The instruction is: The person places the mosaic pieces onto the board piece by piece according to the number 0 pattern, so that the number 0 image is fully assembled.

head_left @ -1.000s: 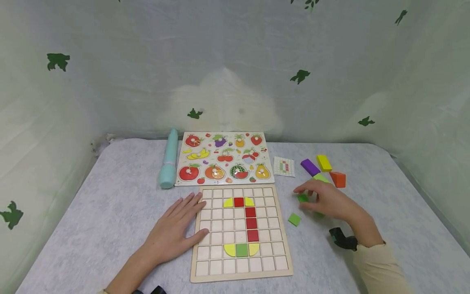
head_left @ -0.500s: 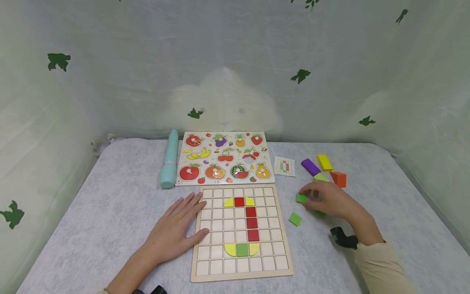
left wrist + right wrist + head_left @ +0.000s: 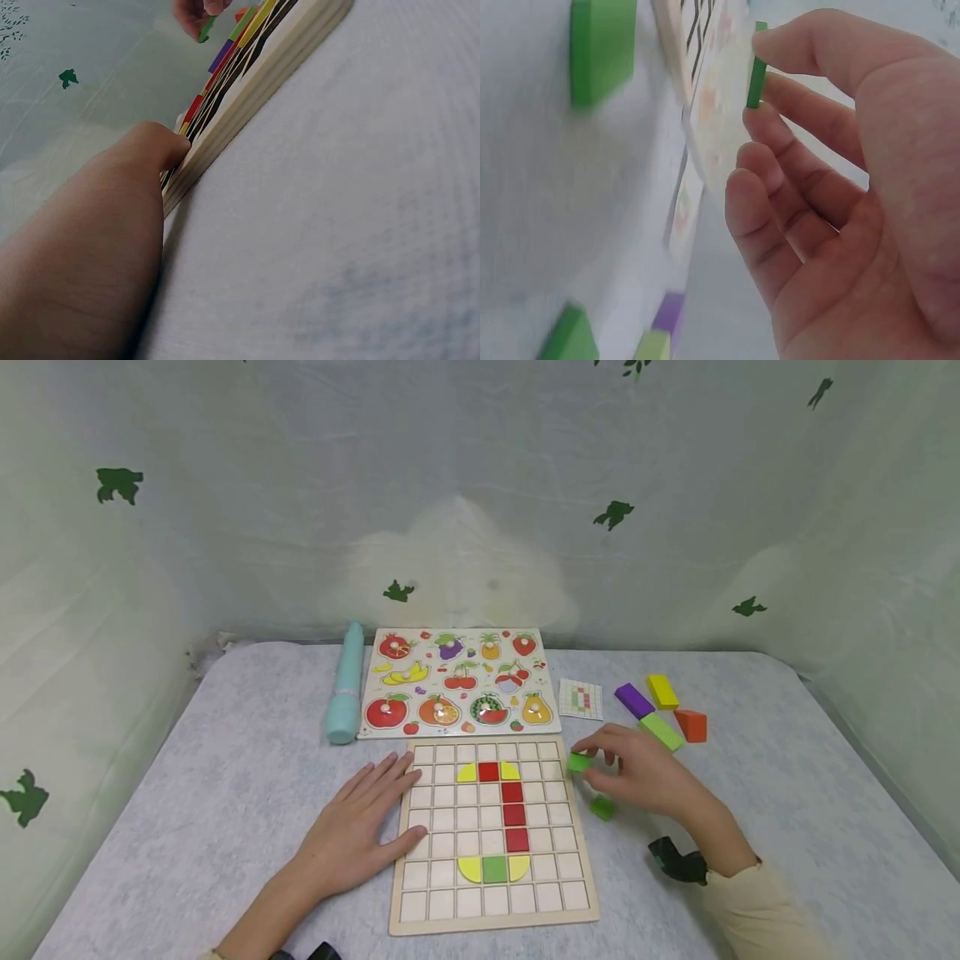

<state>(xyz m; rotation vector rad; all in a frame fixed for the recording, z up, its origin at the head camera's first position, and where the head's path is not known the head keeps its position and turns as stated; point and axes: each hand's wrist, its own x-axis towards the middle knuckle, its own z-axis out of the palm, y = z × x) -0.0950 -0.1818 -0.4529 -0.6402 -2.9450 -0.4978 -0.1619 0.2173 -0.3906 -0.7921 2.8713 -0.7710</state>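
Between thumb and fingertips my right hand (image 3: 637, 768) pinches a small green square tile (image 3: 578, 762), beside the upper right edge of the wooden grid board (image 3: 588, 893). The right wrist view shows this tile (image 3: 757, 67) edge-on, held up off the table. My left hand (image 3: 360, 831) rests with spread fingers on the board's left edge. Set in the board are a column of red squares (image 3: 513, 815), a red square (image 3: 488, 772) between yellow quarter-round pieces at the top, and a green square (image 3: 494, 870) between two more below. Another green square (image 3: 602, 807) lies on the table under the right hand.
Behind the board lies a fruit knob puzzle (image 3: 461, 685), with a rolled light-blue item (image 3: 345, 685) to its left. A small pattern card (image 3: 581, 700) sits at its right. Farther right are purple (image 3: 634, 701), yellow (image 3: 662, 692), light green (image 3: 661, 732) and orange (image 3: 691, 726) blocks.
My right hand has taken hold of the green tile and carried it left, toward the board's edge. The light green block now shows more fully. My left hand has stayed still.
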